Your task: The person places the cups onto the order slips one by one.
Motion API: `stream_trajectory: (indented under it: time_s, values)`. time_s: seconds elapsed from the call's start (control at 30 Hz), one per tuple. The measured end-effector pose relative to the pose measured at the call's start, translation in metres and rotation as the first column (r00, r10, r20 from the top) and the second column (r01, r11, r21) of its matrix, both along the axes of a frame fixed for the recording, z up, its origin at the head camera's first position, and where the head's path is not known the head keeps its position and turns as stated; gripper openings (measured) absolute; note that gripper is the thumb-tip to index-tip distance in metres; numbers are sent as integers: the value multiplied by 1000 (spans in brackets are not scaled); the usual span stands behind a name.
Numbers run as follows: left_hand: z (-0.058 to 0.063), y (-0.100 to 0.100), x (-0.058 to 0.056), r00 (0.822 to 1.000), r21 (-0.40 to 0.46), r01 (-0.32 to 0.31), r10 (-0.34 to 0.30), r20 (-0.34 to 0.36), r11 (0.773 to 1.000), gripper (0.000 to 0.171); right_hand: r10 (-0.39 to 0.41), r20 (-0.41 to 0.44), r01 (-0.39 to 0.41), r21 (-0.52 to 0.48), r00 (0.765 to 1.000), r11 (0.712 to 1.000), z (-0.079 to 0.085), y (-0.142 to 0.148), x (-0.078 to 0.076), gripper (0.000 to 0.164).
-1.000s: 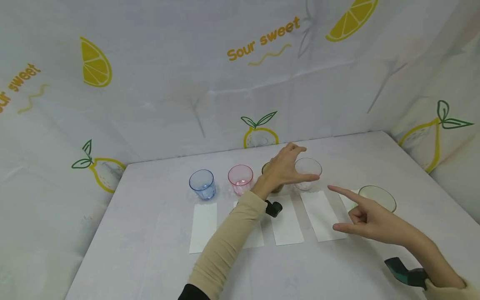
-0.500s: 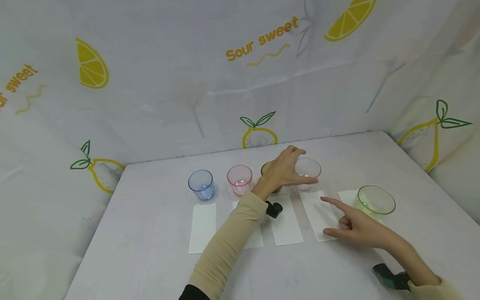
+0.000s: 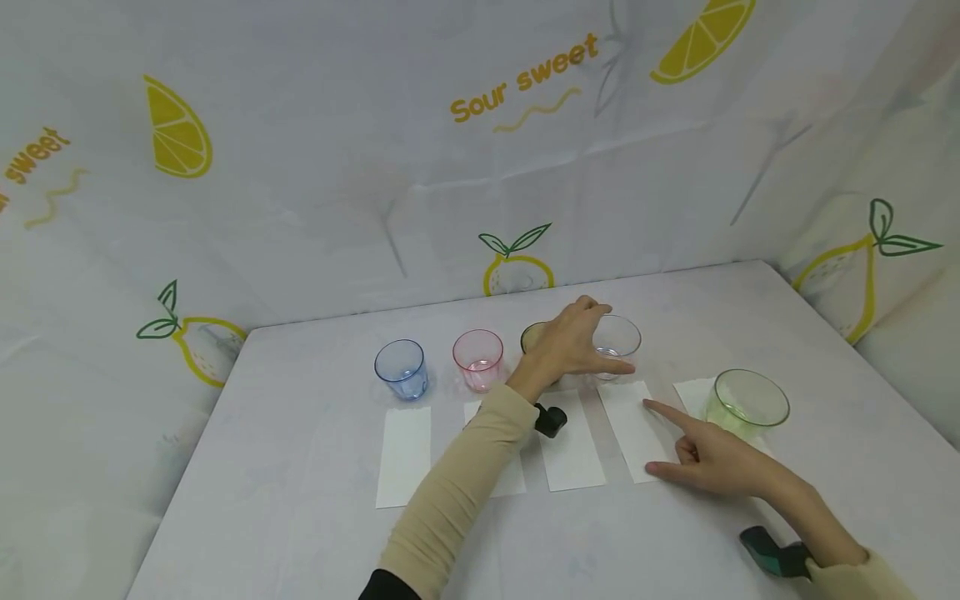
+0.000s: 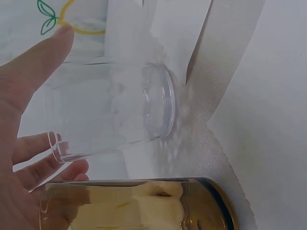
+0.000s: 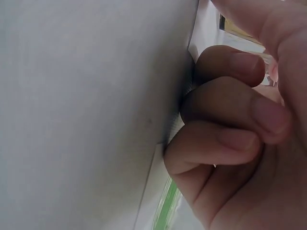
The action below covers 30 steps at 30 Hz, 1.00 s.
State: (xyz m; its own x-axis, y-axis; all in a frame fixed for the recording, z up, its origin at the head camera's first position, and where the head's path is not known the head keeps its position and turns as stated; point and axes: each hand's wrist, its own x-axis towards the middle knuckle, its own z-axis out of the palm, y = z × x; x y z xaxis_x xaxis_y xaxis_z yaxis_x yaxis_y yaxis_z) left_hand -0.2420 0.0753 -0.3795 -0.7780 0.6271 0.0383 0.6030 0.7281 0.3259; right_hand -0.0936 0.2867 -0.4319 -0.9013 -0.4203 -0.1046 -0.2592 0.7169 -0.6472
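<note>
A clear glass (image 3: 617, 337) stands at the back of the table. My left hand (image 3: 573, 342) spreads its thumb and fingers around it; in the left wrist view the thumb is apart from the glass wall, and the fingers lie beyond the rim. Beside it an amber glass (image 4: 134, 203) is partly hidden by that hand in the head view. My right hand (image 3: 716, 458) is low over the right part of a white paper strip (image 3: 626, 429) in front of the clear glass. Its index finger and thumb are extended and apart, the other fingers curled with nothing in them.
A blue glass (image 3: 402, 371) and a pink glass (image 3: 478, 360) stand to the left. A green glass (image 3: 750, 400) is just beyond my right hand. Other paper strips (image 3: 405, 457) lie in a row before the glasses. A lemon-print cloth (image 3: 330, 167) hangs behind the table.
My right hand has moved left and down, from beside the green glass onto the paper strip, uncovering more of that glass. My left hand has lowered slightly around the clear glass.
</note>
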Motion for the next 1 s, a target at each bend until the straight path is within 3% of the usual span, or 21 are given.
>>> stream_trajectory:
  time_s: [0.27,0.5,1.0]
  values:
    - [-1,3,1,1000,-28,-5,4,-18,1000,91,-35,75,34,13,997,999,2,-2,0,91]
    - [-4,4,0,999,-25,-23,22,-43,999,87,-37,82,37,2,996,999,2,-3,-1,91]
    - [-1,5,5,997,85,-33,38,-64,996,86,-48,79,47,8,996,999,2,-3,0,91]
